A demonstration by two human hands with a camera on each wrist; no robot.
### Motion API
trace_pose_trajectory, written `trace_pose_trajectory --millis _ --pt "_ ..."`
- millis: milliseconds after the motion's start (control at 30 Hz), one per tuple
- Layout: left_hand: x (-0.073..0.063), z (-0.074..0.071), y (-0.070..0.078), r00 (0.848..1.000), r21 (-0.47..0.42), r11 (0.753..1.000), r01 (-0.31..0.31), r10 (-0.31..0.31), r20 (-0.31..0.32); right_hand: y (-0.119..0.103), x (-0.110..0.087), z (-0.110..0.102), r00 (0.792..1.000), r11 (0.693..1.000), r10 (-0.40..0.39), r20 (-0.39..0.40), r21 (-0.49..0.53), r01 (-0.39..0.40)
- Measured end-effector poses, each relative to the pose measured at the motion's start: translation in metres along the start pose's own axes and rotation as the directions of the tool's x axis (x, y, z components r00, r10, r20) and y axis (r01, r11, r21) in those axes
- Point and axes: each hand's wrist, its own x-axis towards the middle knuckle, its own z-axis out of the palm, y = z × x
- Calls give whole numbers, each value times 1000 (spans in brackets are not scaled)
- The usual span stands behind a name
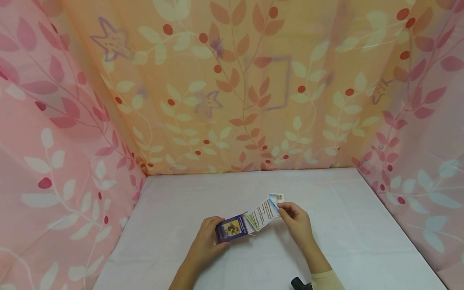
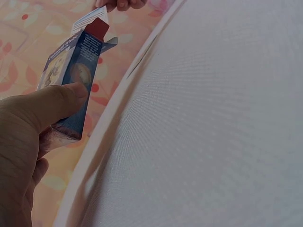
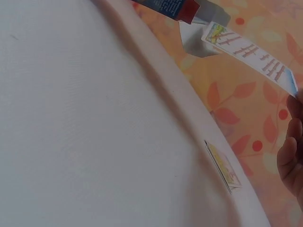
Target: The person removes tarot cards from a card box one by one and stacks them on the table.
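Observation:
My left hand (image 1: 206,240) grips a dark blue card box (image 1: 232,228) with a yellow picture on its front. The box is tilted, its end flaps (image 2: 110,44) open toward the right. In the left wrist view the thumb presses on the narrow side of the box (image 2: 78,75). My right hand (image 1: 298,223) pinches the far corner of a printed card (image 1: 262,215), whose lower end lies at the box's open mouth. A small stack of picture cards (image 3: 222,165) lies on the table, partly hidden in the head view behind the card and right hand.
A white cloth covers the table (image 1: 174,201). Patterned curtains (image 1: 232,121) enclose the back and both sides. Near the front edge, a black object (image 1: 300,283) shows by the right sleeve (image 1: 326,280).

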Motion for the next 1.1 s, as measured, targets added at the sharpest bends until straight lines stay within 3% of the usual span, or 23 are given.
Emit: trace_pose_trajectory --millis 433,1100 --pt "0 0 0 1000 -4 1000 1 -1 -12 -2 19 -8 1000 992 -15 11 -122 16" --pt "0 -2 1 1000 21 1000 3 -3 6 3 55 -28 990 965 -73 122 -242 101"
